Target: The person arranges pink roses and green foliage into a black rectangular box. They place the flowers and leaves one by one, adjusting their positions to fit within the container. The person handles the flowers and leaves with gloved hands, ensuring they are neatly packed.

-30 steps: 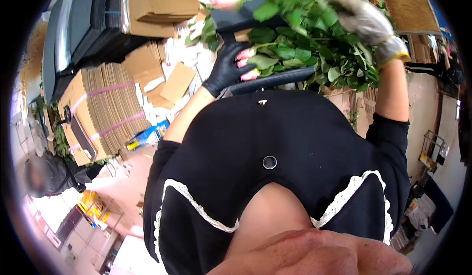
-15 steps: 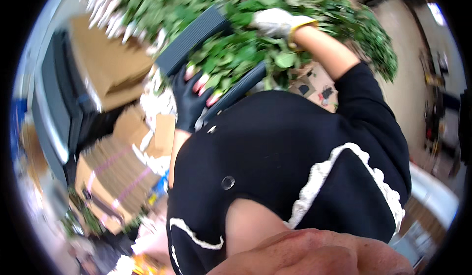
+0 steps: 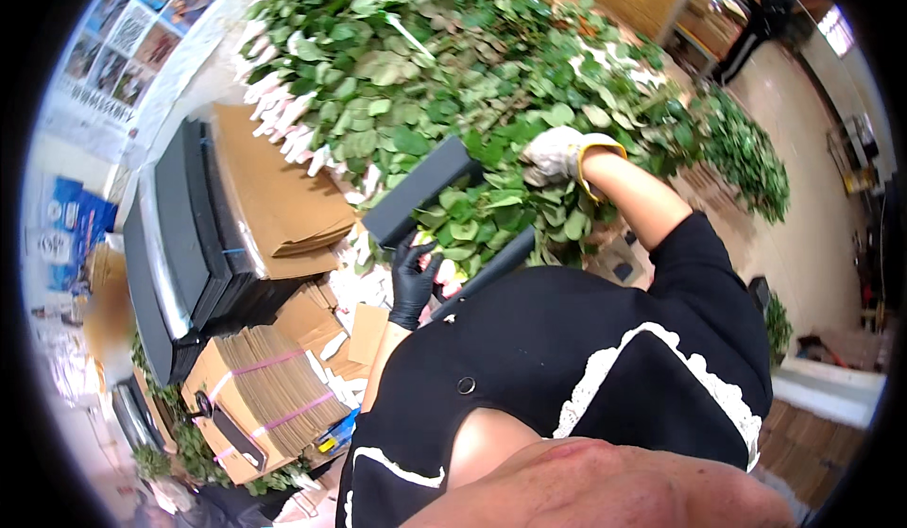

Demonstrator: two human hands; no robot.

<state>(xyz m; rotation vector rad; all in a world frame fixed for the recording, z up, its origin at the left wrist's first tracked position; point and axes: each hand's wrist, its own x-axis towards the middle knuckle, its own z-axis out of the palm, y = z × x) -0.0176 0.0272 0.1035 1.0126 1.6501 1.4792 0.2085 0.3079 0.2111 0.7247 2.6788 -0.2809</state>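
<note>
Pink rose heads [image 3: 448,281] are touched by the black-gloved left hand [image 3: 413,282], fingers partly spread, at the left end of a dark trough [image 3: 418,194]. Near its right end, the roses' leaves [image 3: 496,205] are met by the pale-gloved right hand [image 3: 553,156]; whether anything is gripped cannot be told. Past the far edge, foliage [image 3: 406,70] is heaped.

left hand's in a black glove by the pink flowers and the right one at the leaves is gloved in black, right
Not quite: the head view shows the right hand at the leaves in a whitish glove, not black. The left hand by the pink flowers does wear black.
</note>
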